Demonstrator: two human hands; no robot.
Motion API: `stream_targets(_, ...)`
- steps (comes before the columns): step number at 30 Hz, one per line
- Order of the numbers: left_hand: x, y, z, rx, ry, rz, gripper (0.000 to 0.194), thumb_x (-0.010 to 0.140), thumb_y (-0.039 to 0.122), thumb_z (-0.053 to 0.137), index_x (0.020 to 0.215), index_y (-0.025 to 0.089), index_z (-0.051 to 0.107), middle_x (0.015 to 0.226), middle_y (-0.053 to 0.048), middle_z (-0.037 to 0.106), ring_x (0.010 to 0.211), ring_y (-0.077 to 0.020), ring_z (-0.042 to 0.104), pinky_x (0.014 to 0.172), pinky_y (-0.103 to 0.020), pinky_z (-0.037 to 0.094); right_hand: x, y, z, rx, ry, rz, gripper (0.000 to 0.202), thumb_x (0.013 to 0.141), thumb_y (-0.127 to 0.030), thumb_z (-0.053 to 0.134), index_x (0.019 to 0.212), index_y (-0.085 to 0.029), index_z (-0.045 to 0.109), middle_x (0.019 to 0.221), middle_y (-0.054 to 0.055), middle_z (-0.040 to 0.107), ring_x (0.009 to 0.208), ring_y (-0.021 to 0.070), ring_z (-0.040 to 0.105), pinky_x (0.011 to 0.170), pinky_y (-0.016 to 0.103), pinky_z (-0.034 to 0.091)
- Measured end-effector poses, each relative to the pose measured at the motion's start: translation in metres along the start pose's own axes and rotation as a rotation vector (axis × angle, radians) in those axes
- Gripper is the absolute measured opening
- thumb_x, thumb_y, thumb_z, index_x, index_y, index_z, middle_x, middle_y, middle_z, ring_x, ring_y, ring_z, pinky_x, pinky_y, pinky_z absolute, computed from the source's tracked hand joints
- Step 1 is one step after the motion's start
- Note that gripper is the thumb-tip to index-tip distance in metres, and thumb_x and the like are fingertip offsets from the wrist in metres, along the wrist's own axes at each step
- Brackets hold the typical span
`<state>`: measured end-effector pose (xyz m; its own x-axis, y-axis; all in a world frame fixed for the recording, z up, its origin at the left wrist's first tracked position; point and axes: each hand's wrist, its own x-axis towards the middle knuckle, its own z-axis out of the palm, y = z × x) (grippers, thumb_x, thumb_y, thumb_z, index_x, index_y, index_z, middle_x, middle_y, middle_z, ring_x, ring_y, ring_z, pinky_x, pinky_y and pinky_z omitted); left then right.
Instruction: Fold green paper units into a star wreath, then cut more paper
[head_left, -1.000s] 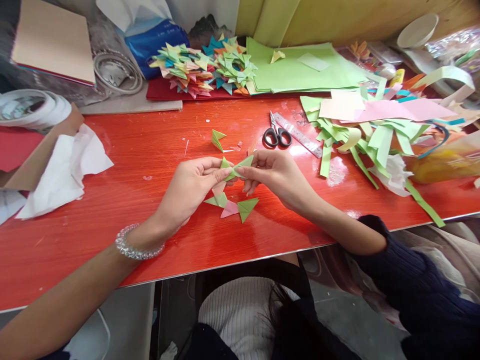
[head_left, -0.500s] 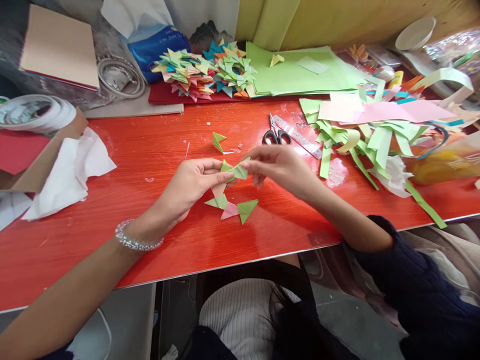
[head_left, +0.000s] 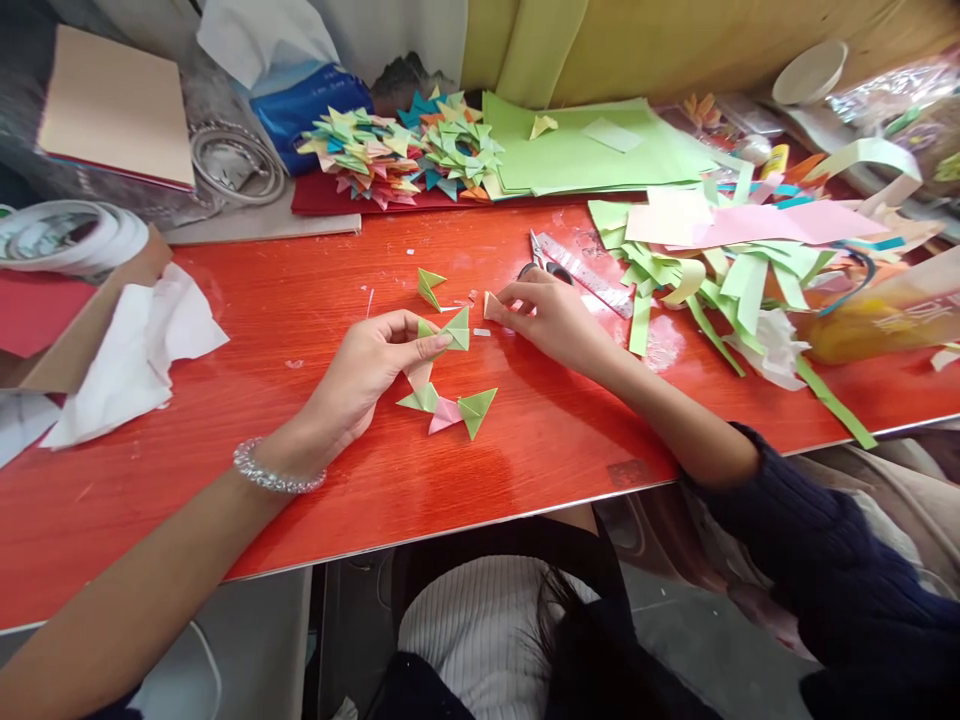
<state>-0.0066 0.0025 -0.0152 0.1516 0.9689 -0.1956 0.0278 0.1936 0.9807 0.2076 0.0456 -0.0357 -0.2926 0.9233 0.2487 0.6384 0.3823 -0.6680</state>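
Over the red table (head_left: 262,300), the left hand (head_left: 375,365) pinches a chain of folded green, peach and pink paper pieces (head_left: 421,397) while the right hand (head_left: 551,312) pinches a peach folded piece (head_left: 488,304) near black-handled scissors (head_left: 559,272) and a translucent ruler (head_left: 589,275).

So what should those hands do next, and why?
Probably bring the peach folded piece over to the green folded piece: the right hand has its fingertips at the peach one, while the left hand pinches the green one close by, at an end of a curved paper row.

There are two hands (head_left: 360,375) (head_left: 551,312), one paper chain (head_left: 445,413), one ruler (head_left: 589,277) and one pair of scissors (head_left: 538,256).
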Motion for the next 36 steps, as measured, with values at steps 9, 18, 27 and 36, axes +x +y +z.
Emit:
stream_targets(9,0.000,-0.003,0.002,-0.122,0.015,0.043,0.022,0.069,0.025,0.080,0.081,0.016,0.064,0.084,-0.001,0.065,0.072,-0.0104,0.058,0.067,-0.023,0.046,-0.004,-0.014,-0.011,0.649,-0.135,0.225,0.026,0.091,-0.045,0.053,0.081,-0.022,0.051,0.091,0.001,0.063,0.058,0.0072,0.055,0.052,0.024,0.044)
stream_targets(18,0.002,-0.010,0.004,-0.054,-0.037,0.099,0.029,0.072,0.028,0.078,0.096,0.015,0.068,0.101,-0.006,0.071,0.093,-0.0164,0.065,0.083,-0.027,0.051,-0.003,-0.015,-0.009,0.728,-0.028,0.185,0.024,0.076,-0.024,0.072,0.099,-0.019,0.070,0.080,-0.001,0.068,0.072,0.0107,0.061,0.068,0.026,0.049)
stream_targets(27,0.001,-0.009,0.005,-0.047,-0.054,0.076,0.029,0.073,0.033,0.078,0.095,0.015,0.069,0.098,-0.007,0.073,0.092,-0.0192,0.068,0.085,-0.030,0.053,-0.005,-0.022,-0.004,0.935,-0.075,0.331,0.018,0.075,-0.028,0.074,0.087,-0.016,0.075,0.097,0.007,0.073,0.095,0.0159,0.067,0.095,0.034,0.050)
stream_targets(36,0.000,-0.010,0.006,-0.034,-0.074,0.095,0.026,0.074,0.029,0.077,0.095,0.015,0.069,0.097,-0.006,0.073,0.088,-0.0177,0.068,0.081,-0.028,0.053,-0.007,-0.024,-0.003,1.032,-0.090,0.333,0.028,0.073,-0.016,0.073,0.101,-0.018,0.070,0.090,0.000,0.067,0.084,0.0105,0.064,0.095,0.031,0.050)
